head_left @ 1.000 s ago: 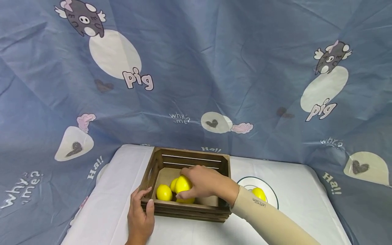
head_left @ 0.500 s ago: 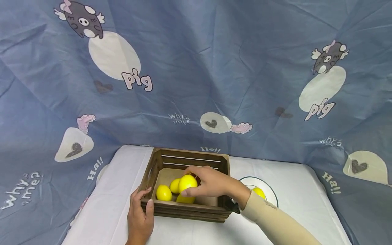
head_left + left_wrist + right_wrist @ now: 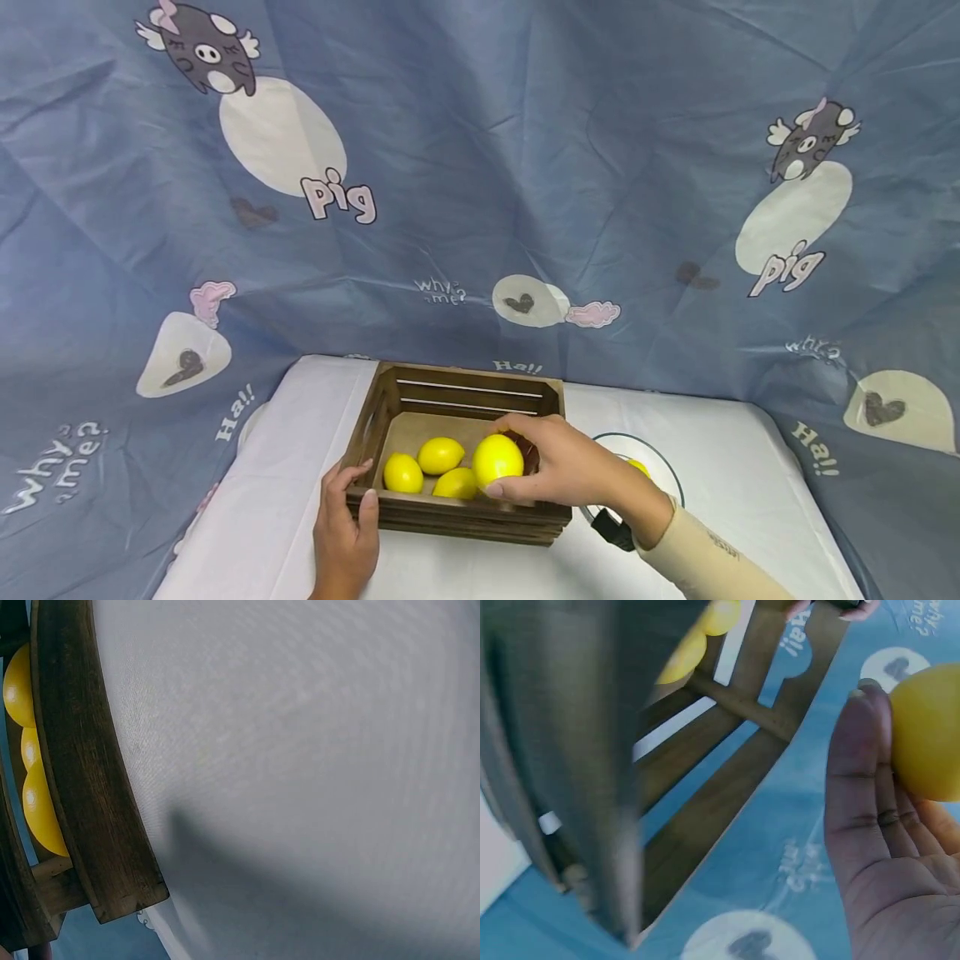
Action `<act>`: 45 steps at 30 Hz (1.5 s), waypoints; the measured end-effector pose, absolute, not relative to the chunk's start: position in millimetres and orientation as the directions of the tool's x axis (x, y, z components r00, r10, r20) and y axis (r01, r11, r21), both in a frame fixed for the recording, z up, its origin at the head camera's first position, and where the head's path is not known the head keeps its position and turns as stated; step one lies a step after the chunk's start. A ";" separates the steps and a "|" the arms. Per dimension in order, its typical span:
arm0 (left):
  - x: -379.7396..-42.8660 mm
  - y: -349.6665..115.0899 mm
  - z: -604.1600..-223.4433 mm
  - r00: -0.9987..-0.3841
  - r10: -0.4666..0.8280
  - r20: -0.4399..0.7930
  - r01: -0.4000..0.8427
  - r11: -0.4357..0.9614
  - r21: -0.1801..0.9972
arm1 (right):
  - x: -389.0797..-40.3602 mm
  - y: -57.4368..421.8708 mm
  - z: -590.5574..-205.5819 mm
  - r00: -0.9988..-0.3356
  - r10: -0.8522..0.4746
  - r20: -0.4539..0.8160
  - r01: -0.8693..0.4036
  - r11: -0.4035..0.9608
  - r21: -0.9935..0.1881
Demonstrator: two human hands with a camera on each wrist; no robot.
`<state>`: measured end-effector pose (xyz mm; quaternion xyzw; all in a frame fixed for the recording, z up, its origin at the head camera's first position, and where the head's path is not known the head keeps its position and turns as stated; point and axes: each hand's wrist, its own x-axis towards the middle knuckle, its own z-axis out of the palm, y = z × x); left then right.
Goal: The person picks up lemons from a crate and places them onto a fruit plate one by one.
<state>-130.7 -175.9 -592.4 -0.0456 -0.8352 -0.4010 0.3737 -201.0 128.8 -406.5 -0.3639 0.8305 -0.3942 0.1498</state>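
My right hand [image 3: 573,460] holds a yellow lemon [image 3: 498,461] between thumb and fingers, above the right part of a brown slatted wooden crate [image 3: 465,518]. In the right wrist view the fingers lie along the side of this lemon [image 3: 932,731]. Three more lemons rest inside the crate: one at the left [image 3: 403,473], one behind [image 3: 441,456] and one by the front wall [image 3: 455,483]. My left hand [image 3: 343,533] grips the crate's front left corner, a fingertip over the rim and the thumb at the front. The left wrist view shows lemons [image 3: 43,814] through the slats, without the hand.
A white plate [image 3: 662,454] with a dark rim line stands right of the crate, partly behind my right wrist, bearing a lemon [image 3: 638,467]. A white cloth [image 3: 442,575] covers the table. Behind it hangs a blue printed curtain [image 3: 465,167].
My right hand has moved right with its lemon, away from the lemons in the crate, which now show more fully. The forearm covers more of the plate. My left hand stays put.
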 end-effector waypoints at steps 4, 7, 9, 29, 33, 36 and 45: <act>-129.5 -175.0 -591.3 -0.737 -0.227 0.637 0.363 0.662 0.656 | -191.2 149.6 -413.1 -0.728 -0.684 0.040 -0.417 0.397 -0.817; -128.8 -174.3 -591.5 -0.746 -0.235 0.623 0.352 0.655 0.669 | -184.8 163.5 -417.0 -0.747 -0.662 0.062 -0.408 0.382 -0.829; -129.2 -173.7 -592.9 -0.746 -0.236 0.623 0.350 0.656 0.668 | -180.1 172.5 -418.8 -0.754 -0.651 0.087 -0.415 0.370 -0.831; -128.0 -171.6 -591.8 -0.744 -0.243 0.623 0.352 0.649 0.674 | -136.8 245.5 -457.5 -0.770 -0.570 0.287 -0.332 -0.025 -0.943; -129.1 -172.0 -592.3 -0.732 -0.247 0.635 0.361 0.650 0.669 | -129.3 248.6 -466.2 -0.785 -0.563 0.259 -0.262 -0.077 -0.962; -129.8 -172.2 -592.2 -0.725 -0.243 0.644 0.368 0.653 0.661 | -123.0 251.1 -470.2 -0.807 -0.555 0.205 -0.185 -0.093 -0.978; -129.1 -171.9 -590.7 -0.753 -0.251 0.608 0.319 0.669 0.671 | -106.3 270.0 -481.2 -0.835 -0.541 0.093 -0.047 -0.099 -0.994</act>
